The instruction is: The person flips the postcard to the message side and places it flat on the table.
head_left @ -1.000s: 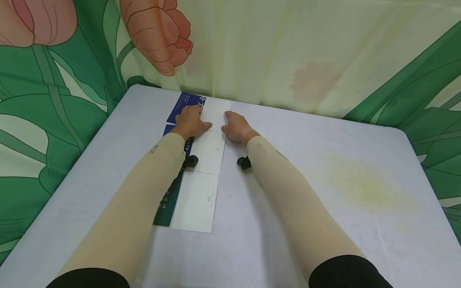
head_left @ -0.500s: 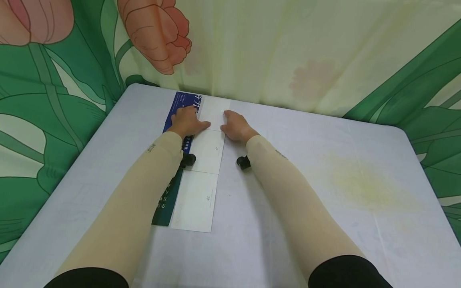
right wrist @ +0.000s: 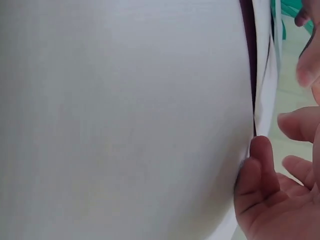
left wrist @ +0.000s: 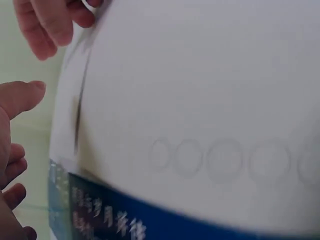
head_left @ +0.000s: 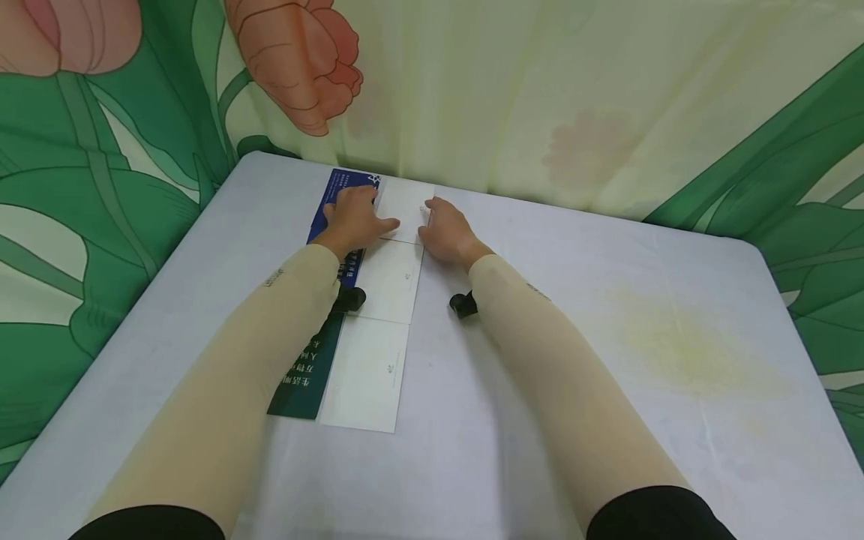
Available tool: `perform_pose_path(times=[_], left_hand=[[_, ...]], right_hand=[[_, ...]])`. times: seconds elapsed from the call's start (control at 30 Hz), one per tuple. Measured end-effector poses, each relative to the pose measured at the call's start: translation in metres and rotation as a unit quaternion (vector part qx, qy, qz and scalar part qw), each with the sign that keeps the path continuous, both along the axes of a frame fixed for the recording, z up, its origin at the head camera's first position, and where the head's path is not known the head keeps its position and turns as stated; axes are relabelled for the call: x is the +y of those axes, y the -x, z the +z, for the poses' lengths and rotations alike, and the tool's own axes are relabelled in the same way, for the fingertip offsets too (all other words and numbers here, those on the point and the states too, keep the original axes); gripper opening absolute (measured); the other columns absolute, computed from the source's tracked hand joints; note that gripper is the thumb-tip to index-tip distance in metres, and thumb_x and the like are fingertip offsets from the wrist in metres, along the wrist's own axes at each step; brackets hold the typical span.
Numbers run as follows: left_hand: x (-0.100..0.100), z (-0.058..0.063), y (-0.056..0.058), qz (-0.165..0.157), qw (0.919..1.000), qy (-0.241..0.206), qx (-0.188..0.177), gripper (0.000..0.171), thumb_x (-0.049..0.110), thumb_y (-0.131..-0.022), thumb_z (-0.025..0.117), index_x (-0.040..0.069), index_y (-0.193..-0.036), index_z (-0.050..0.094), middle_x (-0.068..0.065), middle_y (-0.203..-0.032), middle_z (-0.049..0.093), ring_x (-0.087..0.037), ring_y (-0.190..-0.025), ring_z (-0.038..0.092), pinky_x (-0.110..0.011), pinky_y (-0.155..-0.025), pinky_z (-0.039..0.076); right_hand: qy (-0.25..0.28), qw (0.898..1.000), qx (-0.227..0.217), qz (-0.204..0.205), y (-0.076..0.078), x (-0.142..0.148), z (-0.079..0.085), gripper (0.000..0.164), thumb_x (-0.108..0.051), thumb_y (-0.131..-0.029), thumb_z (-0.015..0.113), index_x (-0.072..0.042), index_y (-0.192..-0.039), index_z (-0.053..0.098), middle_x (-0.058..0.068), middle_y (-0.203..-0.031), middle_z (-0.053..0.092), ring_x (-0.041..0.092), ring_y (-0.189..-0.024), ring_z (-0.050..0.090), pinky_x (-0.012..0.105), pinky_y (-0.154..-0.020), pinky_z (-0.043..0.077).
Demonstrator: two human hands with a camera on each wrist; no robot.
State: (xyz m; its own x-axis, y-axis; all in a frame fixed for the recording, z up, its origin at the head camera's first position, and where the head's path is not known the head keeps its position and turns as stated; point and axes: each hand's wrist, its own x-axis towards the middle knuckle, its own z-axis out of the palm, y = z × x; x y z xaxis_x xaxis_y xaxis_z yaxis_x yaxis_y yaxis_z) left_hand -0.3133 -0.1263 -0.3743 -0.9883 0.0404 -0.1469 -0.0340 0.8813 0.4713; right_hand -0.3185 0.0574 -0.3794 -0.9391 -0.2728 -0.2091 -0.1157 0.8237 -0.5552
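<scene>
In the head view, a column of white cards (head_left: 388, 285) lies flat on the table. Along its left side run printed blue cards (head_left: 337, 184) and a dark green card (head_left: 307, 382) with pale lettering. My left hand (head_left: 358, 216), fingers spread, is over the far blue card, its thumb reaching across the far white card (head_left: 405, 202). At that white card's right edge, my right hand (head_left: 447, 231) has its fingertips on or close to the border. Both hands (left wrist: 10, 160) (right wrist: 285, 195) also appear in the wrist views, where neither visibly grips anything.
A white-covered table (head_left: 574, 337) extends far to the right, with a yellowish stain (head_left: 688, 345). Behind it hangs a floral curtain (head_left: 506, 90), close to the far edge. Black wrist cameras (head_left: 351, 300) stick out under both sleeves.
The far blue card has shifted slightly left and straightened against the column. Both hands have moved a little forward, the right also slightly right. More of the green card shows beside my left sleeve.
</scene>
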Motion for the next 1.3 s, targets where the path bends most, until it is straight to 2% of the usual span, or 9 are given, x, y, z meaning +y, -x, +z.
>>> perform_pose_path(times=[0.13, 0.23, 0.3, 0.47, 0.5, 0.7, 0.87, 1.07, 1.3], left_hand=[[-0.009, 0.009, -0.006, -0.051, 0.9986, -0.009, -0.011, 0.078, 0.042, -0.093, 0.069, 0.007, -0.155, 0.035, -0.014, -0.16, 0.031, -0.034, -0.148, 0.019, -0.062, -0.115, 0.012], [-0.016, 0.01, -0.01, -0.08, 0.9963, -0.022, -0.022, 0.077, 0.039, -0.094, 0.069, 0.009, -0.156, 0.034, -0.012, -0.162, 0.028, -0.033, -0.15, 0.017, -0.062, -0.116, 0.009], [-0.02, 0.01, -0.014, -0.086, 0.9954, -0.032, -0.027, 0.077, 0.038, -0.094, 0.069, 0.011, -0.156, 0.034, -0.011, -0.162, 0.027, -0.032, -0.15, 0.017, -0.061, -0.117, 0.012], [-0.029, 0.014, -0.029, -0.093, 0.9942, -0.044, -0.032, 0.079, 0.037, -0.092, 0.072, 0.011, -0.156, 0.034, -0.013, -0.162, 0.027, -0.034, -0.149, 0.019, -0.061, -0.114, 0.023], [-0.031, 0.015, -0.033, -0.095, 0.994, -0.043, -0.032, 0.08, 0.036, -0.091, 0.072, 0.011, -0.156, 0.033, -0.014, -0.162, 0.027, -0.035, -0.149, 0.02, -0.061, -0.114, 0.023], [-0.052, 0.02, -0.063, -0.112, 0.9928, -0.035, -0.022, 0.078, 0.033, -0.091, 0.073, 0.009, -0.155, 0.035, -0.018, -0.16, 0.029, -0.039, -0.147, 0.022, -0.064, -0.111, 0.025], [-0.069, 0.023, -0.091, -0.116, 0.9918, -0.052, -0.014, 0.077, 0.028, -0.09, 0.074, 0.006, -0.153, 0.035, -0.02, -0.158, 0.03, -0.042, -0.145, 0.025, -0.066, -0.109, 0.028], [-0.084, 0.02, -0.124, -0.132, 0.9899, -0.051, 0.0, 0.08, 0.025, -0.087, 0.078, 0.0, -0.151, 0.036, -0.024, -0.156, 0.032, -0.044, -0.143, 0.027, -0.063, -0.111, 0.027], [-0.093, 0.015, -0.153, -0.143, 0.9881, -0.053, -0.022, 0.081, 0.027, -0.087, 0.079, -0.001, -0.15, 0.037, -0.026, -0.155, 0.033, -0.046, -0.142, 0.028, -0.064, -0.111, 0.027]], right_hand=[[0.019, 1.0, -0.008, -0.006, -0.004, 0.006, 0.007, 0.063, -0.021, -0.1, 0.055, -0.009, -0.157, 0.031, 0.007, -0.163, 0.027, 0.024, -0.15, 0.02, 0.036, -0.12, 0.015], [0.023, 1.0, -0.019, -0.002, -0.008, 0.008, 0.01, 0.066, -0.022, -0.099, 0.058, -0.012, -0.158, 0.03, 0.006, -0.161, 0.031, 0.023, -0.149, 0.023, 0.037, -0.12, 0.017], [0.027, 0.999, -0.023, 0.003, -0.011, 0.009, 0.011, 0.068, -0.022, -0.098, 0.059, -0.013, -0.158, 0.03, 0.007, -0.158, 0.037, 0.023, -0.145, 0.032, 0.037, -0.118, 0.022], [0.04, 0.999, -0.023, 0.019, -0.021, 0.011, 0.012, 0.07, -0.022, -0.096, 0.062, -0.013, -0.158, 0.031, 0.012, -0.138, 0.056, 0.023, -0.12, 0.054, 0.036, -0.105, 0.04], [0.044, 0.999, -0.022, 0.024, -0.023, 0.011, 0.013, 0.07, -0.022, -0.095, 0.062, -0.012, -0.158, 0.031, 0.012, -0.135, 0.058, 0.023, -0.116, 0.056, 0.036, -0.102, 0.042], [0.057, 0.997, -0.006, 0.054, -0.04, 0.013, 0.016, 0.071, -0.021, -0.094, 0.063, -0.011, -0.157, 0.032, 0.013, -0.144, 0.053, 0.024, -0.126, 0.053, 0.035, -0.106, 0.039], [0.067, 0.995, 0.008, 0.073, -0.055, 0.014, 0.015, 0.071, -0.023, -0.093, 0.065, -0.009, -0.156, 0.034, 0.008, -0.155, 0.041, 0.025, -0.134, 0.047, 0.035, -0.11, 0.036], [0.094, 0.991, 0.013, 0.095, -0.071, 0.012, 0.013, 0.073, -0.023, -0.092, 0.069, -0.009, -0.155, 0.035, 0.007, -0.157, 0.038, 0.026, -0.137, 0.043, 0.036, -0.112, 0.033], [0.097, 0.987, 0.018, 0.129, -0.087, 0.005, 0.015, 0.077, -0.025, -0.09, 0.07, -0.008, -0.155, 0.034, 0.008, -0.156, 0.039, 0.026, -0.136, 0.044, 0.037, -0.112, 0.033]])
